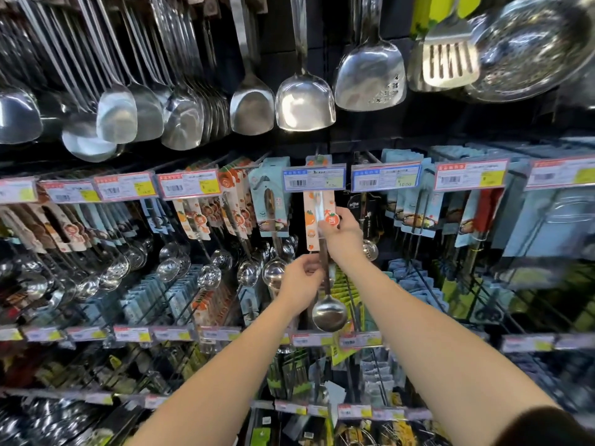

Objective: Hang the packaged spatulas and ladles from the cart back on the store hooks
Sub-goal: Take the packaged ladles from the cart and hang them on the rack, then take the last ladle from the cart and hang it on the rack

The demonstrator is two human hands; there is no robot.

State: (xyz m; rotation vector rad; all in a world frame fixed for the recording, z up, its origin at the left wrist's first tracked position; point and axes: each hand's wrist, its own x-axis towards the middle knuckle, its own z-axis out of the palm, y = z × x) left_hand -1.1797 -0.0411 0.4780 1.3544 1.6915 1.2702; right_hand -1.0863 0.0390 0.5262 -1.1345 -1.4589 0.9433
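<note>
— Where's the ladle (pixel 325 278) right now?

— Up against the display, dead centre. It hangs upright, bowl down, with its white backing card (pixel 317 220), the one printed with oranges, tucked just under the blue-edged price tag (pixel 314 178).

— And the hands?

— Both are on it. The right hand (pixel 342 233) is the higher one: fingers pinched on the lower right edge of the card, thumb across the front near the round orange sticker. The left hand (pixel 301 280) is lower and to the left, fingers curled closed around the dark handle just below where the card ends.

— So the bowl is free?

— Yes, the shiny bowl dangles below the left hand, clear of both grips, in front of the lower shelf's row of price labels (pixel 322 338).

— Is the card on the hook?

— Can't tell from here. The top of the card disappears behind the price tag, so the hook itself is hidden.

— What's around it?

— To the left, a pale blue packaged utensil (pixel 270 201) hangs just beside it, then more orange-printed cards (pixel 231 201). To the right, a dark package (pixel 368 214), with a small perforated skimmer (pixel 370 250) peeking out beside the right wrist. Overhead, a row of bare steel spatulas (pixel 304 101) hangs well above both hands.
</note>
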